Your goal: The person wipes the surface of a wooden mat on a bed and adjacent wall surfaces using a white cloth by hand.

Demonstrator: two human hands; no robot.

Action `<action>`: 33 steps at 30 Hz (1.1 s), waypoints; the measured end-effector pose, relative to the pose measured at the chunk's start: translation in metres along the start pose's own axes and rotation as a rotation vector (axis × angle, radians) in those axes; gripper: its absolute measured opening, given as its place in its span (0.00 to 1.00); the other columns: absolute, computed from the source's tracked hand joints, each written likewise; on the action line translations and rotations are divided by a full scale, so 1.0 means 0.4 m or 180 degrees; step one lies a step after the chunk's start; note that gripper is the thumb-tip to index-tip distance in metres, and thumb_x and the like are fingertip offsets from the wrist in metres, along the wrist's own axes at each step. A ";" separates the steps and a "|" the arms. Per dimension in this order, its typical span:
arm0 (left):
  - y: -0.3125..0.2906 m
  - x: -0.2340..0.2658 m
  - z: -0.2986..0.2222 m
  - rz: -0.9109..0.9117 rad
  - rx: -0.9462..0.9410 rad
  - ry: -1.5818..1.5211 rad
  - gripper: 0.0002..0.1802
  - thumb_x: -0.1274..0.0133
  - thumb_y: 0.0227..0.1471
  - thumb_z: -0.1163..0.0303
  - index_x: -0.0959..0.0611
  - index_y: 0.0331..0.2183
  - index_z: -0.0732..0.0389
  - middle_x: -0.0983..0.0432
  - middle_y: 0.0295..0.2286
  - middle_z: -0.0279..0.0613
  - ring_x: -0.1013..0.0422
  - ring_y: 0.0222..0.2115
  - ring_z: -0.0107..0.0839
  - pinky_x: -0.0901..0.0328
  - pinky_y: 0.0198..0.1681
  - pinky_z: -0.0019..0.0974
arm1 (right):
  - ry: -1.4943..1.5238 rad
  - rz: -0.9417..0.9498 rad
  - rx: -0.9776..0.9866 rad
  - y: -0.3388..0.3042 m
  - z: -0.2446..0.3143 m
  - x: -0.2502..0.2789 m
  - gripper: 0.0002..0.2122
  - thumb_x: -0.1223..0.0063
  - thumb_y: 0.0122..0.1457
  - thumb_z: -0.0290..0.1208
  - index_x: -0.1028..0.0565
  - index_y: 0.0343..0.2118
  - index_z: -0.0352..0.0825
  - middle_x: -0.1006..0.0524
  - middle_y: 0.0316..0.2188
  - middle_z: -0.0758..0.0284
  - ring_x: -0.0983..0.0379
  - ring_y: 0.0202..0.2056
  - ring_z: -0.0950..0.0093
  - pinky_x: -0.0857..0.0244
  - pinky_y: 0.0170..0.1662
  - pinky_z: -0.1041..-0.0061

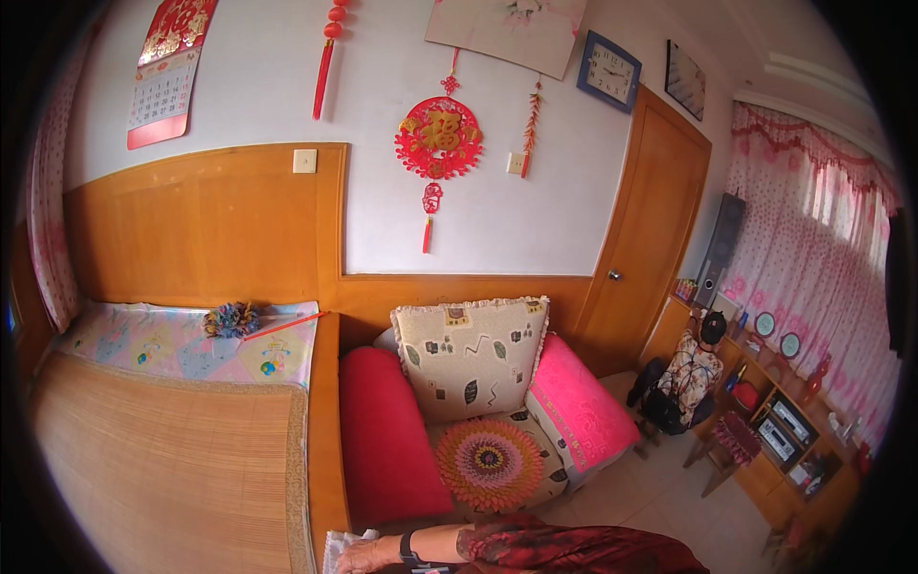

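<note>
Reaching in from the lower right, my right arm wears a dark red patterned sleeve and a dark wristband. My right hand (360, 556) is at the bottom edge, closed on a whitish cloth (335, 545). The picture's edge cuts off part of the hand and cloth. Both are at the near end of the wooden bed edge (326, 450), beside the pink left arm of the armchair (387, 440). My left hand is out of view.
A bamboo mat (172, 450) covers the bed on the left. On its far end lies a fluffy multicoloured duster (231, 320) with a red handle. The armchair holds a patterned cushion (470, 359) and round pad (489, 461). A person (690, 373) sits at the right cabinet, near a stool (732, 440).
</note>
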State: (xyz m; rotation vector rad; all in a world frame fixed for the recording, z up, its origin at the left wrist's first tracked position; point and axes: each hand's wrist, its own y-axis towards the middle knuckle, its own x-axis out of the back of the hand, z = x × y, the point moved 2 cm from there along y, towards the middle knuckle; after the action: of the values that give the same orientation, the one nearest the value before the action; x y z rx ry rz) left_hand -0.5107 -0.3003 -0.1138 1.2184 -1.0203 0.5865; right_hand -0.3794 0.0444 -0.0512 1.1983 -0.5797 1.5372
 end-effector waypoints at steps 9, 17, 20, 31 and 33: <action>-0.006 -0.003 0.004 0.0139 0.0140 0.0089 0.26 0.76 0.57 0.54 0.37 0.50 0.60 0.46 0.52 0.48 0.53 0.55 0.45 0.56 0.54 0.48 | 0.1158 0.0236 0.0061 0.020 0.001 0.016 0.10 0.55 0.47 0.40 0.31 0.28 0.40 0.30 0.25 0.62 0.33 0.31 0.63 0.41 0.33 0.60; -0.016 -0.006 0.027 0.0021 0.0155 0.0061 0.24 0.73 0.57 0.57 0.35 0.47 0.63 0.44 0.51 0.51 0.51 0.53 0.47 0.54 0.53 0.48 | 0.0821 0.0777 -0.0136 0.027 0.043 0.064 0.17 0.56 0.46 0.25 0.30 0.42 0.41 0.28 0.37 0.62 0.33 0.39 0.66 0.40 0.42 0.66; 0.010 0.030 -0.011 0.0055 0.0086 -0.0007 0.23 0.72 0.56 0.58 0.34 0.45 0.63 0.43 0.50 0.52 0.50 0.53 0.47 0.54 0.53 0.48 | 0.0863 0.0427 0.0037 0.007 0.026 0.050 0.17 0.55 0.46 0.25 0.30 0.42 0.41 0.28 0.38 0.62 0.33 0.39 0.66 0.40 0.42 0.66; 0.038 0.126 -0.049 0.0283 0.0009 0.0054 0.20 0.67 0.54 0.62 0.32 0.43 0.64 0.39 0.47 0.52 0.48 0.52 0.49 0.52 0.52 0.50 | 0.0558 0.0224 0.0204 0.008 -0.030 -0.043 0.15 0.54 0.46 0.26 0.29 0.39 0.41 0.28 0.33 0.62 0.32 0.36 0.66 0.41 0.40 0.66; 0.033 0.142 -0.048 0.0290 0.0051 0.0073 0.20 0.67 0.54 0.62 0.32 0.43 0.64 0.39 0.47 0.52 0.48 0.52 0.49 0.52 0.52 0.51 | 0.0371 0.0080 0.0248 0.015 0.036 0.027 0.14 0.54 0.46 0.26 0.29 0.39 0.41 0.28 0.33 0.61 0.33 0.36 0.66 0.41 0.40 0.66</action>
State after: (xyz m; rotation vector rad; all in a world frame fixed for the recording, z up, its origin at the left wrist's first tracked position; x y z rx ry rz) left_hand -0.4895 -0.2864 -0.0577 1.1812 -1.0575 0.6791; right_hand -0.3787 0.0350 -0.0345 1.1549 -0.4629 1.6519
